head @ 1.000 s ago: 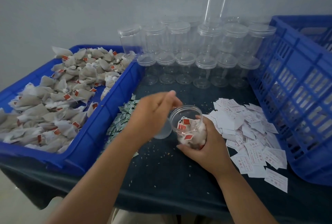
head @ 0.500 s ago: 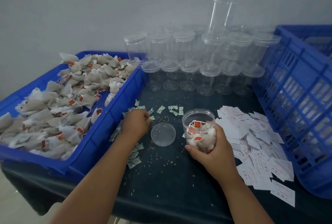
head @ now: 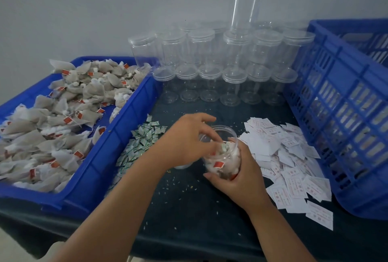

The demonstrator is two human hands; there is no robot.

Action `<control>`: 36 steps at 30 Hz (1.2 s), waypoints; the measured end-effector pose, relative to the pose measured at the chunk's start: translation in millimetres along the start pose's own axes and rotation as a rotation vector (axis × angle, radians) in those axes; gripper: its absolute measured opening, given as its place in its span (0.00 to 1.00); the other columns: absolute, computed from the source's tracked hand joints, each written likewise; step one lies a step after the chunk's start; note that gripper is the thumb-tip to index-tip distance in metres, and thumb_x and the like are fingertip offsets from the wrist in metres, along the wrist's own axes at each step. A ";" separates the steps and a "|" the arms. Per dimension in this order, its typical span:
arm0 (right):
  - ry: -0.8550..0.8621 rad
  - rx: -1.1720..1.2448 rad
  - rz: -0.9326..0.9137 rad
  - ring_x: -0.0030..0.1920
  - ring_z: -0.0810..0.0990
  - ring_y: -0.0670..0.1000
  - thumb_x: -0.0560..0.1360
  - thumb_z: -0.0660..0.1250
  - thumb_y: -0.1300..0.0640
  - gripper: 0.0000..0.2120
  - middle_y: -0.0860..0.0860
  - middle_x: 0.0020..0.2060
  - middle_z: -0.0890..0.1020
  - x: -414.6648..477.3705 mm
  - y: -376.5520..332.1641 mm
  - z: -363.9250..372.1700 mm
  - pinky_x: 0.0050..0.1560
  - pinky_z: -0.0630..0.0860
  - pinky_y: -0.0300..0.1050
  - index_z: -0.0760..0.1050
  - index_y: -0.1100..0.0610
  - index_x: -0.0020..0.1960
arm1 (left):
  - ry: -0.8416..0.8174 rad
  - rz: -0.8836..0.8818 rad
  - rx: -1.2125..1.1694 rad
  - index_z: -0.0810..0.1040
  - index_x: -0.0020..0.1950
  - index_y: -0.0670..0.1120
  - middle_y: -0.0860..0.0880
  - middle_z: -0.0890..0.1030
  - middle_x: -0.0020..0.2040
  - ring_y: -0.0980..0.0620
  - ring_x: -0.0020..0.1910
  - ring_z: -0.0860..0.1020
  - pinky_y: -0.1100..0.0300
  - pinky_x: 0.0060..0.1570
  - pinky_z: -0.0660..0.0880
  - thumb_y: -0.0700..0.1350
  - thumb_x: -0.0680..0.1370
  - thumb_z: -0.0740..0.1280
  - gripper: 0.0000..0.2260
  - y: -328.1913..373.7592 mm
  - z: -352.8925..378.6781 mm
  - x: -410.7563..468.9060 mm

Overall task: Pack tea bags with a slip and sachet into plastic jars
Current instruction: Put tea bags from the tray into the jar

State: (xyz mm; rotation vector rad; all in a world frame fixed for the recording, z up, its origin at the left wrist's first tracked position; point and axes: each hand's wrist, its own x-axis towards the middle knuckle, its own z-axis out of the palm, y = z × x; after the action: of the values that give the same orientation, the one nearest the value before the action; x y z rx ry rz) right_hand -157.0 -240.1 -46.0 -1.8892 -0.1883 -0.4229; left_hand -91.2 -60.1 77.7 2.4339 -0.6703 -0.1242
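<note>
Okay, sachet step right now. Right hand (head: 239, 179) wrapped round small clear plastic jar (head: 227, 133), mid dark tabletop (head: 189, 219), jar already stuffed with tea bags (head: 217, 165). Left hand (head: 189, 142) at jar mouth, fingers pinching small green-white sachet (head: 224, 147), poking it in on top. Can't spot slip inside, so my guess for next: grab one from white paper slip pile (head: 283, 156) just right of jar. Then clear round lid (head: 183, 166), peeking out under left hand, needs closing on.
</note>
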 end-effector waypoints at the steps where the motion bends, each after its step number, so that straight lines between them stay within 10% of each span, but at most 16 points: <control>1: 0.002 -0.006 -0.014 0.63 0.84 0.45 0.64 0.86 0.38 0.42 0.39 0.64 0.82 -0.4 -0.4 -0.5 0.57 0.79 0.33 0.69 0.35 0.72 | -0.077 -0.053 0.024 0.87 0.53 0.61 0.61 0.72 0.75 0.60 0.73 0.69 0.62 0.67 0.63 0.53 0.76 0.76 0.06 3.3 3.5 2.3; 4: 0.024 -0.010 -0.029 0.66 0.82 0.47 0.64 0.86 0.38 0.44 0.40 0.66 0.81 -0.3 2.4 -1.9 0.61 0.80 0.37 0.69 0.38 0.75 | -0.068 -0.094 -0.048 0.87 0.51 0.61 0.62 0.74 0.73 0.66 0.66 0.71 0.64 0.64 0.65 0.52 0.74 0.78 0.07 7.4 11.9 4.9; 9: 0.241 0.058 0.045 0.62 0.84 0.42 0.63 0.85 0.39 0.41 0.37 0.63 0.82 -0.7 0.5 -3.5 0.54 0.82 0.34 0.69 0.31 0.70 | 0.519 -0.123 -0.274 0.82 0.42 0.56 0.62 0.83 0.48 0.64 0.49 0.80 0.66 0.48 0.73 0.59 0.79 0.71 0.09 5.7 29.8 10.1; 16: 0.531 0.033 0.165 0.61 0.83 0.44 0.62 0.80 0.31 0.46 0.44 0.62 0.82 3.3 7.5 -12.8 0.59 0.84 0.47 0.68 0.47 0.74 | -0.084 -0.262 0.330 0.78 0.58 0.49 0.48 0.80 0.58 0.45 0.59 0.79 0.53 0.54 0.76 0.54 0.80 0.71 0.12 -33.4 75.4 24.7; 21: 0.494 0.052 0.171 0.61 0.82 0.41 0.62 0.80 0.32 0.44 0.43 0.62 0.81 6.2 8.2 -12.3 0.56 0.80 0.34 0.68 0.45 0.72 | -0.078 -0.336 0.267 0.82 0.58 0.54 0.47 0.78 0.60 0.45 0.61 0.76 0.51 0.61 0.75 0.60 0.74 0.77 0.17 -43.7 80.4 35.3; 26: 0.452 0.029 0.099 0.59 0.79 0.29 0.63 0.81 0.36 0.38 0.24 0.58 0.77 6.2 1.7 -10.5 0.52 0.73 0.22 0.64 0.22 0.64 | 0.055 -0.327 0.046 0.81 0.45 0.53 0.55 0.83 0.42 0.53 0.43 0.81 0.54 0.44 0.80 0.52 0.76 0.75 0.06 -36.1 71.5 34.0; 31: 0.339 0.083 0.095 0.61 0.83 0.39 0.64 0.84 0.38 0.37 0.33 0.60 0.82 4.7 7.0 -9.1 0.56 0.80 0.33 0.68 0.28 0.66 | 0.409 -0.222 -0.295 0.83 0.42 0.50 0.57 0.81 0.31 0.61 0.28 0.74 0.65 0.31 0.69 0.57 0.80 0.71 0.13 -10.3 26.1 22.6; 36: 0.201 0.115 0.067 0.63 0.84 0.44 0.63 0.85 0.39 0.41 0.40 0.63 0.83 -0.1 6.6 -7.4 0.59 0.84 0.44 0.69 0.34 0.72 | 0.078 -0.059 -0.394 0.87 0.39 0.56 0.63 0.82 0.59 0.66 0.55 0.80 0.66 0.53 0.71 0.56 0.75 0.78 0.07 28.9 -8.2 17.5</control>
State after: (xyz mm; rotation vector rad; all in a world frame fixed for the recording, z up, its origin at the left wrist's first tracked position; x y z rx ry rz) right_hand -156.4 -249.3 -49.6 -1.7232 -0.0148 -0.5420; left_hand -86.7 -84.3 102.2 2.0684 -0.4870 -0.1670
